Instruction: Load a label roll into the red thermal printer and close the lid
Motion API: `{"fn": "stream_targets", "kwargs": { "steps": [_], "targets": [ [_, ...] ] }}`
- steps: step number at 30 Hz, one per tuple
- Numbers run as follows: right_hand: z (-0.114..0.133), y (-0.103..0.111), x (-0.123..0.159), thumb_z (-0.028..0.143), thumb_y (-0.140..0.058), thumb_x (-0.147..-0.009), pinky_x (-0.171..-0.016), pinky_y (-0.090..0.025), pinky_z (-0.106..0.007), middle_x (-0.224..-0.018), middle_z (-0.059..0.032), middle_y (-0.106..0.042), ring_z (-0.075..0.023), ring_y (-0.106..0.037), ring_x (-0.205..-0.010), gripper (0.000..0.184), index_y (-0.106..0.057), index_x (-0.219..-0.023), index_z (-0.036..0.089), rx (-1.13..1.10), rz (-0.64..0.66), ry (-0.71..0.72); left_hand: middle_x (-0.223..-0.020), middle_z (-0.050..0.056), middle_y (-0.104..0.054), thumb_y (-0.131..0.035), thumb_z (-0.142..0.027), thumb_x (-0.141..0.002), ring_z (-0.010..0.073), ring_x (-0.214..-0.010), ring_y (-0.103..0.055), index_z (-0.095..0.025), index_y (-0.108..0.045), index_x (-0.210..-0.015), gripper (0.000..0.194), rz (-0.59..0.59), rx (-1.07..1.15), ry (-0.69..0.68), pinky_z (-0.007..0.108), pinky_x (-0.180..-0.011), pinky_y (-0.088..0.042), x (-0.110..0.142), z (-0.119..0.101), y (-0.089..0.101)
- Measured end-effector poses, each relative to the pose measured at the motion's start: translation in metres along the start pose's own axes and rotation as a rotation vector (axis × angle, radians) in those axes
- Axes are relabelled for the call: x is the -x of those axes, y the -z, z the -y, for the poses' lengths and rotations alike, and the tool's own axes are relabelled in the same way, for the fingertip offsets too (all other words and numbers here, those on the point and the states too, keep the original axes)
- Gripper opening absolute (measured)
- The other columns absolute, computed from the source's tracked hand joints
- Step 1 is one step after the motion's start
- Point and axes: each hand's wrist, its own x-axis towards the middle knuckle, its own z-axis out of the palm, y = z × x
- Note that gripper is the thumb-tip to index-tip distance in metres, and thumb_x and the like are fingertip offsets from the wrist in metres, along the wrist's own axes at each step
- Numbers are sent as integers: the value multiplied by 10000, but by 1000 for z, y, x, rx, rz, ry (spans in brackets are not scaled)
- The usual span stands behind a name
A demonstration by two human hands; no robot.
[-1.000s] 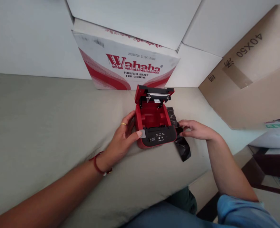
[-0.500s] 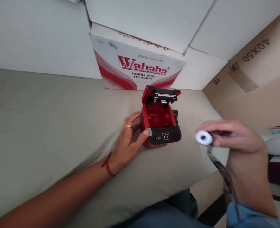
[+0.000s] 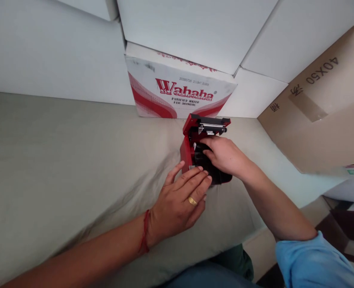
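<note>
A small red-and-black printer [image 3: 186, 154] stands on the cloth-covered surface, its lid [image 3: 208, 123] raised to show a roller. Inside its compartment sits a roll [image 3: 196, 148] with a pale end; its glossy black strip [image 3: 213, 170] spreads over the printer's front. My right hand [image 3: 222, 154] reaches in from the right, thumb and fingers closed around the roll, which is partly hidden. My left hand [image 3: 186, 196], with a ring and a red string bracelet, lies with fingers stretched out over the printer's front left corner, against the black strip. The front panel is covered from view.
A Wahaha water carton [image 3: 183, 94] stands right behind the printer, among white boxes [image 3: 189, 28]. A large brown cardboard box [image 3: 321, 104] is at the right. The greenish-grey cloth [image 3: 83, 160] has folds left of the printer.
My right hand has brought the roll from the right into the printer's open compartment. My left hand has shifted from the printer's left side onto its front. The view has shifted slightly.
</note>
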Motion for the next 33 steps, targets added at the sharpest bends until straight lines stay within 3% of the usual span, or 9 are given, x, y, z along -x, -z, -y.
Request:
{"fn": "stream_targets", "kwargs": {
  "steps": [5, 8, 10, 12, 15, 17, 20, 26, 33],
  "targets": [
    [3, -2, -7, 161, -577, -1019, -994, -591, -451, -1376, -177, -798, -357, -779, -1201, 430, -742, -1415, 175, 45, -13, -35, -1383, 110, -817, -590, -115, -1005, 243, -1353, -741, -124, -703, -1328, 342, 35, -54, -50, 516, -1420, -270, -2, -2, 1],
    [-5, 0, 10, 197, -669, -1004, -1010, -613, -408, -1303, -123, -831, -285, -799, -1143, 328, -812, -1299, 205, -179, -126, 83, -1392, 109, -813, -594, -122, -1000, 244, -1356, -740, -120, -690, -1370, 383, 43, -60, -43, 520, -1428, -256, -1, -3, 0],
    [-14, 0, 25, 275, -702, -1024, -939, -643, -362, -1127, -67, -867, -222, -817, -1003, 208, -851, -1164, 231, -419, -345, 123, -1393, 99, -814, -595, -118, -997, 237, -1366, -736, -129, -681, -1389, 401, 43, -52, -40, 513, -1432, -252, -1, -3, 0],
    [-25, -1, 35, 371, -695, -1056, -859, -657, -341, -960, -35, -861, -189, -808, -879, 205, -852, -1087, 243, -595, -682, 67, -1375, 92, -823, -607, -116, -996, 225, -1364, -738, -142, -681, -1381, 392, 36, -31, -52, 506, -1429, -268, -1, -3, 0],
    [-44, -7, 30, 502, -652, -1084, -841, -663, -355, -1057, -63, -862, -190, -802, -903, 322, -823, -1205, 258, -652, -1049, -18, -1343, 87, -836, -622, -105, -992, 212, -1345, -749, -135, -680, -1367, 380, 27, -9, -66, 488, -1436, -254, -1, -3, 1],
    [-55, -13, 16, 570, -638, -1079, -920, -667, -383, -1278, -84, -838, -214, -805, -1078, 418, -774, -1354, 286, -688, -1043, 21, -1337, 84, -839, -626, -98, -992, 214, -1329, -757, -123, -677, -1360, 373, 25, -9, -66, 477, -1445, -225, -2, -3, 2],
    [-62, -24, 1, 589, -633, -1083, -1141, -604, -453, -1453, -66, -778, -235, -741, -1331, 472, -726, -1459, 320, -796, -866, 135, -1315, 80, -846, -628, -100, -998, 219, -1309, -768, -121, -681, -1334, 341, 21, 0, -90, 477, -1445, -225, -2, -2, 3],
    [-51, -38, 25, 420, -559, -1144, -1101, -607, -454, -1212, -36, -850, -221, -772, -1207, 324, -857, -1216, 316, -689, -908, 219, -1281, 87, -857, -634, -101, -1003, 216, -1296, -777, -122, -693, -1288, 292, 26, 29, -111, 480, -1433, -260, -2, -2, 4],
    [-51, -72, 57, 239, -542, -1122, -1229, -546, -533, -1321, -53, -844, -244, -753, -1347, 337, -816, -1307, 303, -591, -827, 383, -1245, 111, -864, -651, -66, -969, 217, -1292, -775, -122, -704, -1266, 307, 28, 56, -95, 511, -1410, -305, 0, -1, 3]
  ]
}}
